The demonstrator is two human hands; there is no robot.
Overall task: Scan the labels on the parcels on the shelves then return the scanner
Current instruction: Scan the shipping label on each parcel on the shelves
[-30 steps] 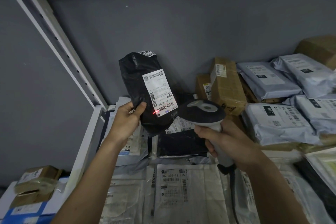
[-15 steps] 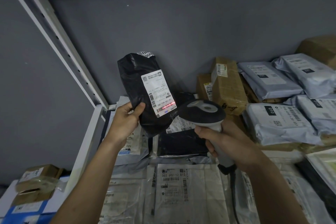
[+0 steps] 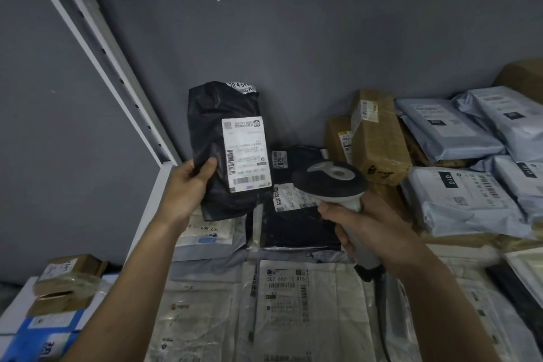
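The shelf (image 3: pixel 152 209) is the biggest thing here, its white frame running up past the left grip, its deck buried under parcels. Just below both grips lie flat white mailers (image 3: pixel 282 303), labels up, presumably so they can be read without lifting. Well off to the right of the right grip sit stacked grey poly bags (image 3: pixel 458 203), and just beyond it stand brown cartons (image 3: pixel 379 138) against the wall.

The left hand (image 3: pixel 188 188) holds a black parcel (image 3: pixel 217 141) upright above the pile, thumb across its front and fingers curled behind, clamped on its lower left edge. That tilts the white label (image 3: pixel 246 154) toward the person, clear of the thumb.

The right hand (image 3: pixel 361 229) is wrapped tight round the handle of the scanner (image 3: pixel 329 179), whose dark head sits just right of the label, near it but apart. I see no red line on the barcode, so whether it is reading I cannot say.
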